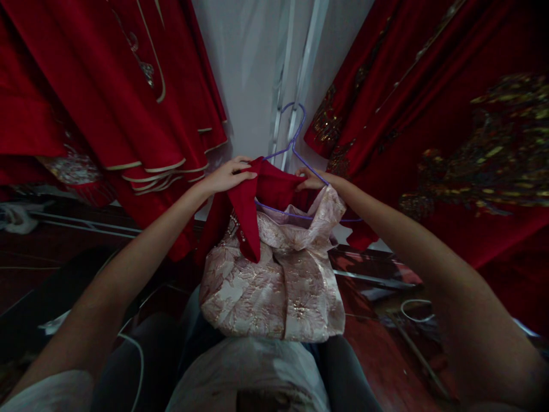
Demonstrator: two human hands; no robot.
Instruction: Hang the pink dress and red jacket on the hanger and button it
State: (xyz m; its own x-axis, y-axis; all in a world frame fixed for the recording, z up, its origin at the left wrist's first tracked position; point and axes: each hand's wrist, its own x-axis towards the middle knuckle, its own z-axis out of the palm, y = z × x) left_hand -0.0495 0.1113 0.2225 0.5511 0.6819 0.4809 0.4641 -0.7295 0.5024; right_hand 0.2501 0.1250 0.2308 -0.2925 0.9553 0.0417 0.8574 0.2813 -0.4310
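Observation:
A pale pink brocade garment with a red lining hangs from a purple wire hanger in front of me. My left hand is closed on the red fabric at the garment's left shoulder. My right hand is closed on the fabric and the hanger's wire at the right shoulder. The hanger's hook points up toward a white wall.
Red embroidered gowns hang on the left and right. White rails run up the wall between them. The dark red floor holds a white cable, and a white plastic bag lies on my lap.

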